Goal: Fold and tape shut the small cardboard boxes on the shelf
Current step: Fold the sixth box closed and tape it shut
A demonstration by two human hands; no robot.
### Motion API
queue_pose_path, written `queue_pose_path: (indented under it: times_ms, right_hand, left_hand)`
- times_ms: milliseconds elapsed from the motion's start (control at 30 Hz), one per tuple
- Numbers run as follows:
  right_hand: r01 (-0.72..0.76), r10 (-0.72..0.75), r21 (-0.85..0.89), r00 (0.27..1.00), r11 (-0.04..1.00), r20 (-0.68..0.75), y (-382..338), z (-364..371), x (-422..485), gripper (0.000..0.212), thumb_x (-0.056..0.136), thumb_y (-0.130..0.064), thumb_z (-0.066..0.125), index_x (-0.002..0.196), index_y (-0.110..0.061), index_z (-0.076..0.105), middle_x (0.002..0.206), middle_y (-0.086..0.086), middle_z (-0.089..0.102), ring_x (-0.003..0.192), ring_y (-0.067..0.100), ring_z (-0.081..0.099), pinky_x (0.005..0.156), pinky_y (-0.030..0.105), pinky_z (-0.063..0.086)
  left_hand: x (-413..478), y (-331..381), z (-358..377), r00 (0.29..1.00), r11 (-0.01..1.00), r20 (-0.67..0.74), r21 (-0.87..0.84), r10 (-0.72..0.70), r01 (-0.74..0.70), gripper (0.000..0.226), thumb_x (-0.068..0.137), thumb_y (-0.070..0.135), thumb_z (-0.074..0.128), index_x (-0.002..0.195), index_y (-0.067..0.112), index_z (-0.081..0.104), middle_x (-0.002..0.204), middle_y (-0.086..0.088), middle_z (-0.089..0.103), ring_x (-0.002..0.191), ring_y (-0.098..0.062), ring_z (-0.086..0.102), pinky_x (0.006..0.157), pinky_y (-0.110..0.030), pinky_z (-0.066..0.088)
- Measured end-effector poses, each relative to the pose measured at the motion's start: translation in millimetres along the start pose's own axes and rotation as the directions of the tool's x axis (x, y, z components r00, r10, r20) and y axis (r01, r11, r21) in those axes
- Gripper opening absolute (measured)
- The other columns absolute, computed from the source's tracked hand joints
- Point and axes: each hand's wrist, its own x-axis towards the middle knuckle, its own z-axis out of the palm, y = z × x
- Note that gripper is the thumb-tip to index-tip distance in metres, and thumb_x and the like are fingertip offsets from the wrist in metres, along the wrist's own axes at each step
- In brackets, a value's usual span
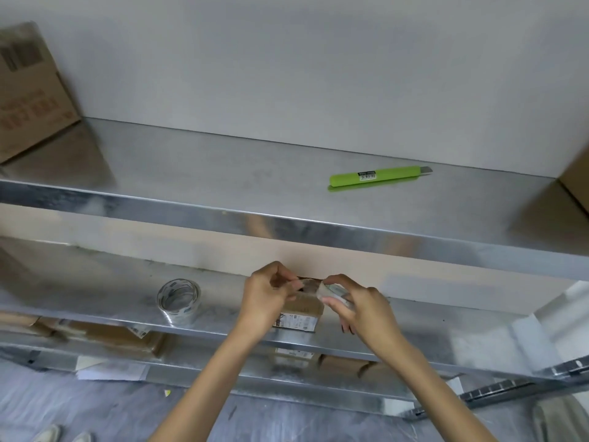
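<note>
Fingers of the left hand [266,291] pinch the free end of a clear tape strip, while the right hand [357,306] grips a small tape roll [331,290], both held just above a small cardboard box [301,312] at lower centre of the frame. That box, bearing a printed label, rests at the front edge of the middle metal shelf [430,327]. A second tape roll [179,301] stands to its left on the same shelf; a green utility knife [379,177] lies on the upper shelf [223,173], right of centre, and a large carton [28,90] occupies the upper left.
</note>
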Motion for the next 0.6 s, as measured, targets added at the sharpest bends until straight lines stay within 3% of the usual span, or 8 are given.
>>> queue_pose_path:
  times_ms: [67, 133, 233, 300, 400, 467, 533, 600]
  right_hand:
    - [0.045, -0.051, -0.161, 0.998, 0.986, -0.038, 5, 1, 6, 0.040, 0.083, -0.066, 0.044, 0.101, -0.035, 0.060, 0.046, -0.006, 0.055, 0.052, 0.009, 0.059, 0.056, 0.026, 0.048]
    - [0.110, -0.168, -0.381, 0.978, 0.918, -0.124, 17, 5, 13, 0.050, 0.082, -0.070, 0.040, 0.076, -0.027, 0.066, 0.041, -0.005, 0.050, 0.043, 0.016, 0.055, 0.042, 0.022, 0.035]
    - [0.019, -0.090, -0.391, 0.982, 0.920, -0.165, 28, 0, 21, 0.077, 0.077, -0.084, 0.017, 0.055, -0.022, 0.057, 0.039, -0.001, 0.047, 0.037, 0.020, 0.049, 0.041, 0.021, 0.026]
    - [-0.042, 0.027, -0.331, 0.998, 0.943, -0.050, 30, -1, 23, 0.078, 0.075, -0.086, 0.009, 0.078, -0.027, 0.060, 0.053, -0.002, 0.060, 0.050, 0.016, 0.057, 0.049, 0.025, 0.037]
    - [-0.077, 0.117, -0.320, 0.987, 0.944, 0.107, 22, -6, 31, 0.043, 0.090, -0.066, 0.036, 0.114, -0.034, 0.050, 0.065, -0.005, 0.064, 0.061, 0.013, 0.058, 0.064, 0.026, 0.042]
    - [-0.092, 0.163, -0.309, 0.964, 0.946, 0.211, 18, -7, 43, 0.043, 0.092, -0.058, 0.040, 0.131, -0.038, 0.042, 0.081, -0.006, 0.070, 0.065, 0.010, 0.061, 0.073, 0.025, 0.044]
    - [-0.136, 0.200, -0.199, 0.915, 0.971, 0.351, 18, -4, 58, 0.046, 0.093, -0.052, 0.044, 0.137, -0.042, 0.038, 0.089, -0.005, 0.073, 0.046, 0.000, 0.055, 0.080, 0.025, 0.048]
    - [-0.162, 0.181, -0.082, 0.861, 0.983, 0.476, 19, 7, 69, 0.045, 0.090, -0.045, 0.050, 0.134, -0.042, 0.043, 0.069, -0.006, 0.069, 0.035, 0.003, 0.048, 0.073, 0.026, 0.051]
  left_hand:
    - [-1, -3, 0, 0.999, 1.000, -0.040, -0.026, -0.017, 0.016, 0.014, 0.078, -0.008, 0.067, 0.071, 0.000, 0.059, 0.069, -0.008, 0.067, 0.066, -0.011, 0.065, 0.058, -0.018, 0.053]
    - [-1, -9, -3, 0.993, 0.999, -0.114, -0.045, -0.022, 0.017, 0.016, 0.080, -0.008, 0.065, 0.071, 0.002, 0.058, 0.072, -0.013, 0.068, 0.071, -0.017, 0.068, 0.063, -0.024, 0.056]
    - [4, -20, -13, 0.986, 0.994, -0.162, -0.107, -0.047, 0.030, 0.016, 0.083, -0.009, 0.062, 0.072, 0.001, 0.056, 0.070, -0.014, 0.068, 0.071, -0.022, 0.070, 0.066, -0.029, 0.058]
    - [12, -29, -18, 0.984, 0.995, -0.166, -0.086, -0.057, 0.043, 0.015, 0.085, -0.010, 0.058, 0.074, -0.001, 0.054, 0.070, -0.015, 0.067, 0.069, -0.023, 0.070, 0.063, -0.028, 0.059]
    - [24, -43, -21, 0.989, 0.993, -0.111, -0.085, -0.097, 0.088, 0.014, 0.091, -0.007, 0.051, 0.078, 0.000, 0.050, 0.074, -0.016, 0.069, 0.064, -0.018, 0.070, 0.060, -0.021, 0.056]
    - [31, -52, -22, 0.994, 0.994, -0.041, -0.051, -0.101, 0.099, 0.012, 0.095, -0.001, 0.049, 0.083, 0.001, 0.047, 0.077, -0.015, 0.071, 0.067, -0.017, 0.071, 0.064, -0.019, 0.056]
    - [38, -64, -24, 0.993, 0.993, -0.010, -0.013, -0.114, 0.114, 0.012, 0.097, 0.004, 0.046, 0.085, 0.003, 0.045, 0.079, -0.013, 0.072, 0.071, -0.017, 0.071, 0.069, -0.021, 0.057]
    - [43, -75, -24, 0.988, 0.988, -0.025, -0.015, -0.154, 0.154, 0.014, 0.097, 0.004, 0.045, 0.084, 0.005, 0.043, 0.079, -0.013, 0.072, 0.072, -0.019, 0.072, 0.073, -0.026, 0.058]
